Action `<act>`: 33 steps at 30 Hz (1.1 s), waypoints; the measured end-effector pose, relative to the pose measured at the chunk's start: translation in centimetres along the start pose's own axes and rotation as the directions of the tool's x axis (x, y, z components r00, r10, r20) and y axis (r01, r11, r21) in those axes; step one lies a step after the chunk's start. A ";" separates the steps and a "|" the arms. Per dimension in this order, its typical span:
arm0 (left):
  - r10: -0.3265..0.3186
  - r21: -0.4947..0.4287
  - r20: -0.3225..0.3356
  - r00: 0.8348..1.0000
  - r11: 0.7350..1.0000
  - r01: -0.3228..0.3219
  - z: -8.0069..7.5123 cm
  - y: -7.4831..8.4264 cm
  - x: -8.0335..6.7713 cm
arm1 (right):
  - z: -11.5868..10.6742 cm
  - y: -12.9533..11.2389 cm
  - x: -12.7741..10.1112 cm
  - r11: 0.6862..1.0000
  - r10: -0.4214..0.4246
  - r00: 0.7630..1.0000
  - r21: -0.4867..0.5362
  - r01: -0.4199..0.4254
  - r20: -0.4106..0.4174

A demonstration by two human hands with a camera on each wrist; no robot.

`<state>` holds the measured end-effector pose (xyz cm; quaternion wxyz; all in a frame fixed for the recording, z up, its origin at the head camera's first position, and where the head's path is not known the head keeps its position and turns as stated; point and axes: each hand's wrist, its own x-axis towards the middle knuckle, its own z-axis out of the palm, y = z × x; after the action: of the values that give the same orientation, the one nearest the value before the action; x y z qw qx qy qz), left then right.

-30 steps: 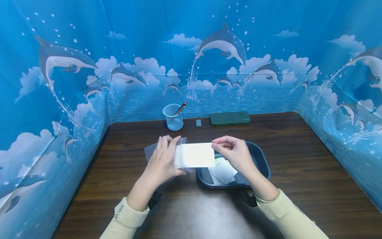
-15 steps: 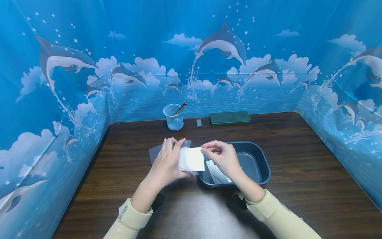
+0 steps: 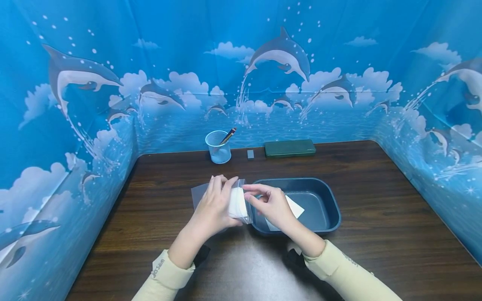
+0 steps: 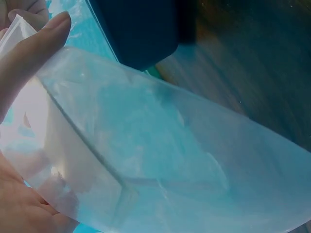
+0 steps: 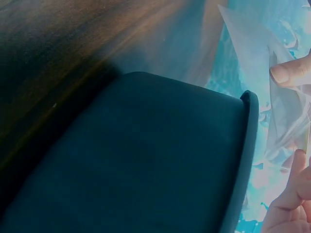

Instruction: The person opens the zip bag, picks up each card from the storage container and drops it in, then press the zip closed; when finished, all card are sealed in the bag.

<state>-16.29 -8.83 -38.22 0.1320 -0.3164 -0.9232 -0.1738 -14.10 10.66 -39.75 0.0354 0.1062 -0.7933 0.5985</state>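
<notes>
The left hand (image 3: 214,207) grips a clear bag (image 3: 203,193) above the worktop (image 3: 376,200), just left of the tray (image 3: 331,209), thumb under and fingers curled over its right end, where the mouth faces right. A white sheet (image 3: 238,202) sits in that mouth, mostly inside; only a short strip shows between the two hands. The right hand (image 3: 269,205) lies immediately right of the sheet, over the tray's left rim, fingertips pinching the sheet's exposed right edge. So the sheet lies directly left of the right hand, and its long axis runs left-right, in line with the bag's length. The right hand is the nearer one to the free edge; the left hand only holds the bag around it. The left wrist view shows the bag's film (image 4: 160,160) stretched flat with a pale shape inside. One more white sheet (image 3: 295,205) lies in the tray, right of the right hand. Cup (image 3: 218,147), small block (image 3: 250,154) and green case (image 3: 289,148) stand at the far edge, well apart.
</notes>
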 end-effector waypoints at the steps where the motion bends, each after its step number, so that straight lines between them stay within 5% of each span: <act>1: 0.002 -0.003 0.002 1.000 1.000 -0.002 0.0 0.0 0.0 | 0.0 0.1 0.0 1.000 -0.006 1.000 0.003 0.006 0.011; 7: 0.018 -0.001 0.000 1.000 1.000 -0.018 0.1 0.1 0.1 | 0.0 0.3 -0.1 0.999 -0.017 0.999 0.030 0.015 0.048; 12: 0.000 0.005 -0.001 1.000 1.000 0.000 0.1 -0.1 0.1 | -0.9 0.6 -0.3 0.998 -0.008 1.000 0.056 0.008 -0.001; 19: -0.019 -0.012 -0.009 1.000 1.000 0.018 -0.1 -0.4 0.0 | -4.2 2.5 -0.8 0.981 0.059 0.992 -0.175 -0.079 -0.115; 23: -0.029 0.004 -0.015 0.999 1.000 0.029 -0.3 -0.7 0.0 | -6.1 4.0 -1.3 0.908 0.083 0.986 -0.397 -0.135 -0.145; 27: -0.040 0.005 -0.011 0.999 0.999 0.040 -0.3 -0.9 0.0 | -7.7 5.2 -1.9 0.773 0.120 0.982 -0.606 -0.186 -0.148; 30: -0.040 0.000 -0.007 0.999 0.999 0.040 -0.4 -0.9 0.1 | -8.6 5.8 -2.4 0.685 0.175 0.975 -0.695 -0.220 -0.136; 33: -0.040 -0.001 -0.007 0.999 0.999 0.040 -0.5 -0.9 0.2 | -9.1 6.4 -2.7 0.641 0.238 0.964 -0.727 -0.245 -0.115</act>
<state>-16.99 -9.58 -37.93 0.1315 -0.2975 -0.9287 -0.1780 -13.50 21.36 -43.71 -0.0018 -0.0264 -0.9732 0.2284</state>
